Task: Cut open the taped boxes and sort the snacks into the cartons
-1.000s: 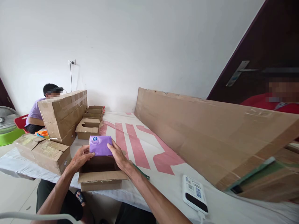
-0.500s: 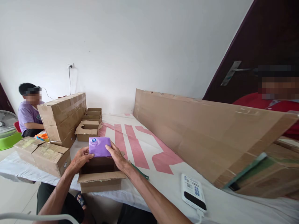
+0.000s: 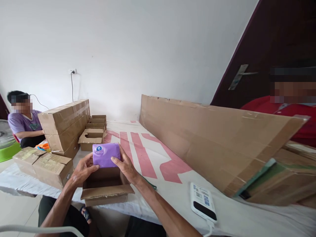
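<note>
A purple tissue pack (image 3: 106,155) with a blue round logo is held up between my two hands. My left hand (image 3: 84,170) grips its left side, thumb along the lower front edge. On the right side my right hand (image 3: 125,164) is closed round the pack, thumb on its front face. Right below stands an open cardboard box (image 3: 106,192) at the table's near edge, its front flap folded outward. The part of the box's inside that shows is dark brown, and the pack hides its far rim.
Taped cartons (image 3: 66,120) are stacked at the left, with another carton (image 3: 46,164) before them. Small open boxes (image 3: 92,138) stand behind. A cardboard panel (image 3: 209,135) runs along the right. A white device (image 3: 202,202) with a cable lies near right. Two people sit beyond.
The purple pack has tilted to face me more and come slightly nearer, still in both hands. My right thumb has slid inward over its front. The view has shifted a little.
</note>
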`<state>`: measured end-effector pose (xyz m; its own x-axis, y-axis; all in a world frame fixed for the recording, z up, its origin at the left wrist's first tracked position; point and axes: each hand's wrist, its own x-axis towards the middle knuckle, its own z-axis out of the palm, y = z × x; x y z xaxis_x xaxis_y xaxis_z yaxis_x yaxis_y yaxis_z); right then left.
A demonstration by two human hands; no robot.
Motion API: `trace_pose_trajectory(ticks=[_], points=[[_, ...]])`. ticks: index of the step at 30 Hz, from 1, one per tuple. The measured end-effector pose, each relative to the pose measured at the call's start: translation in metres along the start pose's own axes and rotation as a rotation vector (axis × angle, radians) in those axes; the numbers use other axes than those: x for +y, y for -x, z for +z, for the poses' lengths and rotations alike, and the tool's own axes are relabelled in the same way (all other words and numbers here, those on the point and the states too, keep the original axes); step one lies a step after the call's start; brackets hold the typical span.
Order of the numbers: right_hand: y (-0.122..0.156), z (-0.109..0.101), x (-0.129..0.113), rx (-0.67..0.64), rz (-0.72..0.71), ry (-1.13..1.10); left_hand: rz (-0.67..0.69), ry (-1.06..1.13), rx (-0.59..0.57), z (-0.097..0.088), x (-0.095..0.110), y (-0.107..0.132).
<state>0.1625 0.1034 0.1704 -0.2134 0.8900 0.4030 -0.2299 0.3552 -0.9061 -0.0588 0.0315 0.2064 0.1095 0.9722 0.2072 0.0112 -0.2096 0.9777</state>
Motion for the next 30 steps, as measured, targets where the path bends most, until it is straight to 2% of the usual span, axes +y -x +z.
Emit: trace_pose_trajectory(ticks=[5,9,13,16,18,21,24,26,30], points=[[0.026,-0.003,-0.016,-0.073,-0.01,0.02,0.023,-0.003,-0.005,0.008,0.013,0.011],[0.039,-0.012,-0.021,-0.161,-0.037,0.129,-0.021,-0.075,0.092,0.005,0.017,0.019],[0.036,-0.031,-0.017,-0.206,-0.113,0.303,0.015,-0.133,0.354,-0.023,0.031,0.021],[0.033,-0.042,-0.013,-0.259,-0.105,0.462,0.127,-0.179,0.57,-0.052,0.052,0.016],[0.036,-0.045,-0.012,-0.32,-0.088,0.524,0.215,-0.182,0.643,-0.067,0.062,0.009],[0.044,-0.042,-0.017,-0.462,-0.085,0.582,0.263,-0.169,0.674,-0.081,0.064,-0.006],[0.054,-0.036,-0.024,-0.616,-0.11,0.726,0.201,-0.188,0.657,-0.088,0.05,-0.022],[0.061,-0.034,-0.027,-0.65,-0.136,0.848,0.165,-0.214,0.627,-0.092,0.038,-0.032],[0.072,-0.031,-0.022,-0.63,-0.207,1.008,0.136,-0.267,0.542,-0.095,0.017,-0.051]])
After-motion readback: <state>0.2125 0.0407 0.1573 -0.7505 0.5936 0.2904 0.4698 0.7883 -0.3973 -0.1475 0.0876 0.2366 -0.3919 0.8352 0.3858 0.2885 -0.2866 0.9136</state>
